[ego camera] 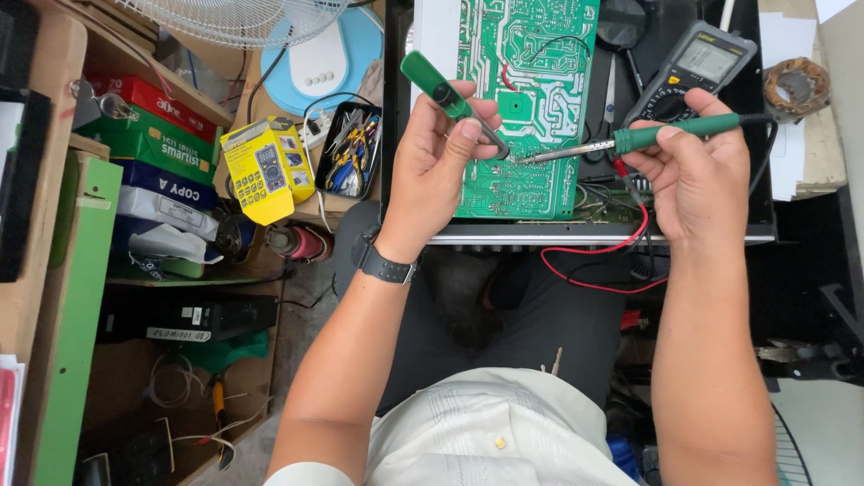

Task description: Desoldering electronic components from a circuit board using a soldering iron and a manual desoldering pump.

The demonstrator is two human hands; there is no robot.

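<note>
— What did the left hand (436, 157) hold at that moment?

— Its fingers were closed around a green desoldering pump (445, 94). The pump was tilted, and its tip pointed down at the green circuit board (526, 99), near the board's lower middle part.

— And the right hand (697, 175)?

— The fingers gripped the green handle of a soldering iron (630, 141). The iron lay almost level, and its metal tip reached to the same spot on the board, just beside the pump's tip. I could not tell if the two tips touched.

— Where was the board?

— It rested on an open black device case (756, 220) in front of the person, close to the case's near edge. A multimeter (697, 67) lay at the far right corner of the case, and its red wire (598, 256) hung over the near edge.

— Anything else?

— A black tray of small tools (349, 148) and a yellow box (265, 171) stood left of the case.
</note>
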